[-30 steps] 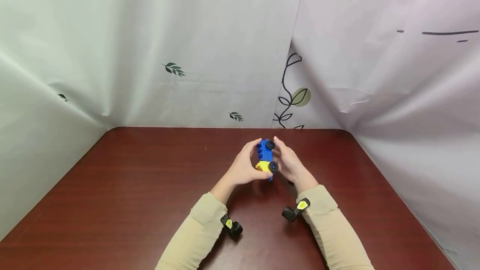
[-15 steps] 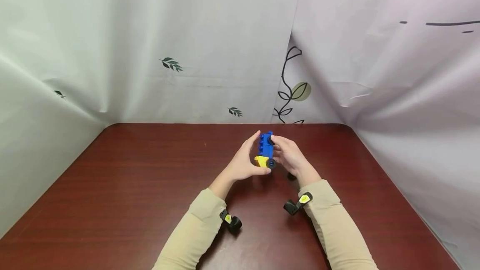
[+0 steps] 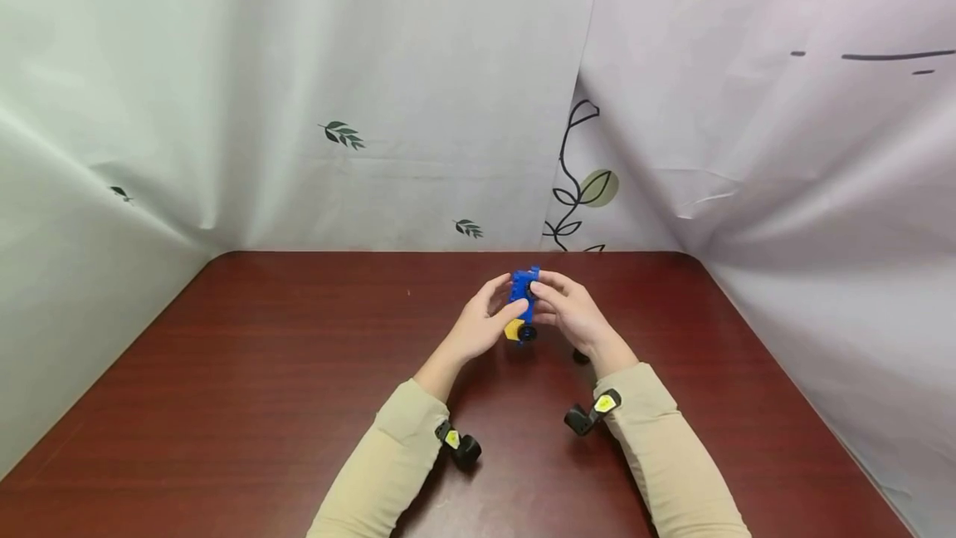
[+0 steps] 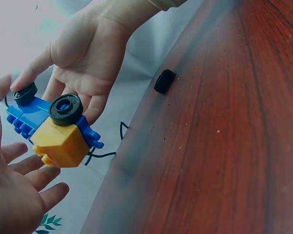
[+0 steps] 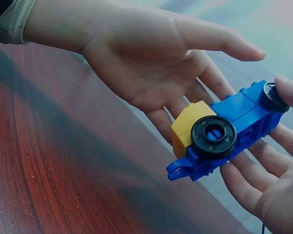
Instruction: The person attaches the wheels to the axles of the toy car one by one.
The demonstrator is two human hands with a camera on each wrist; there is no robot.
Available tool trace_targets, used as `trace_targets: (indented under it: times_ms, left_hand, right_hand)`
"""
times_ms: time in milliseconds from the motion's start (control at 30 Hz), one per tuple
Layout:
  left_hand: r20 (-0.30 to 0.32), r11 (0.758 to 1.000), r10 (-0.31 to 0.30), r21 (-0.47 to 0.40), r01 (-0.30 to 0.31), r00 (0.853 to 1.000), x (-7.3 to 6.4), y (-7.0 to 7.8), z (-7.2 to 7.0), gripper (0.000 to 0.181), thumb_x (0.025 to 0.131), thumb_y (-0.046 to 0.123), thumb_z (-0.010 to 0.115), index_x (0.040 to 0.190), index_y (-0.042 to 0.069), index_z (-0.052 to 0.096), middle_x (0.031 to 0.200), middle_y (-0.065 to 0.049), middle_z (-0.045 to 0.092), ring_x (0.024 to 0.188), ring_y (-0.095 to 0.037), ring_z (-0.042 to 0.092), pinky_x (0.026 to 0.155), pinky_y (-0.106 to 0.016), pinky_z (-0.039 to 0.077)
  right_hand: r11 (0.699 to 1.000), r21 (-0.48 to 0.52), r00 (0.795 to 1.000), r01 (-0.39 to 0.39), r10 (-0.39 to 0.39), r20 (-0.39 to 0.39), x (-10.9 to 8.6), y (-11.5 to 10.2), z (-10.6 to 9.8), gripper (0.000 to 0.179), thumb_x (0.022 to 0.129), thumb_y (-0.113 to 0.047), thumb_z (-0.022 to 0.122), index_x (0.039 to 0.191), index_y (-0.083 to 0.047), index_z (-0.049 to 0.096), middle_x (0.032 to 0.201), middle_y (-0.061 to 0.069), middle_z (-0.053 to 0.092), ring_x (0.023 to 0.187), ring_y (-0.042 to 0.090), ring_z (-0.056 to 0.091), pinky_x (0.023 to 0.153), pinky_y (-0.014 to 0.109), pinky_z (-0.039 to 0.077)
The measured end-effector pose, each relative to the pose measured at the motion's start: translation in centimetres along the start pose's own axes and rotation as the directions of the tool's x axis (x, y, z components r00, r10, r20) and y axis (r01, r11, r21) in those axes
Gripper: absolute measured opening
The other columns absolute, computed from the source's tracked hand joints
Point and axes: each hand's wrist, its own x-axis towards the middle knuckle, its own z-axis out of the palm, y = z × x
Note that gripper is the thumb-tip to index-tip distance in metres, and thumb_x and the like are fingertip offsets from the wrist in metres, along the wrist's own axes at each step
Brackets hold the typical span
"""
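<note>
A toy car of building bricks, with a blue body, a yellow block at one end and black wheels, is held above the table between both hands. My right hand holds it, thumb on the wheel at the blue end and fingers behind the body. My left hand is spread around the other side, its fingers loosely bent. In the right wrist view, the left thumb stands apart from the car. Another wheel sits beside the yellow block. The car's far side is hidden.
On the dark red-brown table lies a small black piece, partly covered by the right wrist in the head view. White printed curtains hang behind and beside the table. Each sleeve carries a black wrist camera.
My right thumb has come onto the wheel at the blue end. My left thumb has left the yellow end and moved up beside the body. The car has tilted slightly.
</note>
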Motion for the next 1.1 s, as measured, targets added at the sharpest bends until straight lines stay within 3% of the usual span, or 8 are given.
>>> trace_targets:
  times_ms: [133,267,433,733,967,1100]
  left_hand:
    - [-0.06,0.998,-0.055,0.018,0.056,0.997,0.15,0.05,0.0,0.069,0.092,0.055,0.05,0.145,0.013,0.037,0.144,-0.01,0.046,0.132,-0.028,0.045,0.108,-0.046,0.038]
    - [-0.128,0.993,-0.108,0.034,0.113,0.986,0.28,0.0,-0.03,0.069,0.091,0.061,0.045,0.139,0.011,0.046,0.139,-0.01,0.051,0.123,-0.029,0.052,0.103,-0.047,0.043]
    - [-0.173,0.984,-0.179,-0.028,0.177,0.969,0.36,0.05,-0.12,0.071,0.088,0.064,0.047,0.132,0.008,0.054,0.128,-0.011,0.059,0.107,-0.026,0.059,0.094,-0.042,0.05]
    - [-0.107,0.933,-0.322,-0.204,0.296,0.941,0.3,0.2,-0.38,0.083,0.085,0.066,0.051,0.135,0.0,0.047,0.12,-0.018,0.06,0.096,-0.026,0.068,0.085,-0.041,0.055]
    - [-0.068,0.91,-0.34,-0.274,0.311,0.938,0.05,0.82,-0.62,0.083,0.086,0.062,0.054,0.137,-0.003,0.042,0.121,-0.02,0.057,0.096,-0.027,0.067,0.087,-0.044,0.054]
    - [-0.055,0.901,-0.34,-0.304,0.309,0.939,0.01,0.8,-0.59,0.077,0.087,0.055,0.057,0.137,-0.002,0.042,0.123,-0.021,0.056,0.095,-0.027,0.066,0.087,-0.046,0.053]
  right_hand:
    - [1.0,-0.014,1.0,0.027,-0.027,0.006,0.0,0.04,-0.03,0.047,0.095,-0.021,0.057,0.133,0.002,0.044,0.105,-0.002,0.063,0.087,0.013,0.066,0.087,0.044,0.054]
    - [0.998,-0.037,0.998,0.051,-0.05,0.023,-0.09,-0.07,-0.02,0.047,0.094,-0.018,0.059,0.134,0.0,0.043,0.119,0.011,0.06,0.094,0.013,0.065,0.094,0.053,0.048]
    - [0.996,-0.061,0.996,0.072,-0.069,0.051,-0.19,-0.22,0.03,0.05,0.091,-0.017,0.063,0.136,-0.005,0.045,0.135,0.023,0.048,0.102,0.019,0.063,0.097,0.054,0.045]
    - [0.986,-0.13,0.991,0.104,-0.092,0.093,-0.51,-0.41,0.13,0.052,0.088,-0.015,0.067,0.136,-0.011,0.048,0.136,0.02,0.048,0.116,0.029,0.056,0.098,0.054,0.044]
    - [0.977,-0.175,0.987,0.122,-0.101,0.127,-0.55,-0.46,0.1,0.053,0.084,-0.016,0.071,0.133,-0.014,0.051,0.132,0.016,0.053,0.121,0.029,0.055,0.096,0.043,0.05]
    - [0.976,-0.18,0.983,0.124,-0.096,0.156,-0.51,-0.26,0.09,0.053,0.084,-0.014,0.071,0.133,-0.013,0.052,0.132,0.015,0.054,0.122,0.029,0.054,0.096,0.043,0.05]
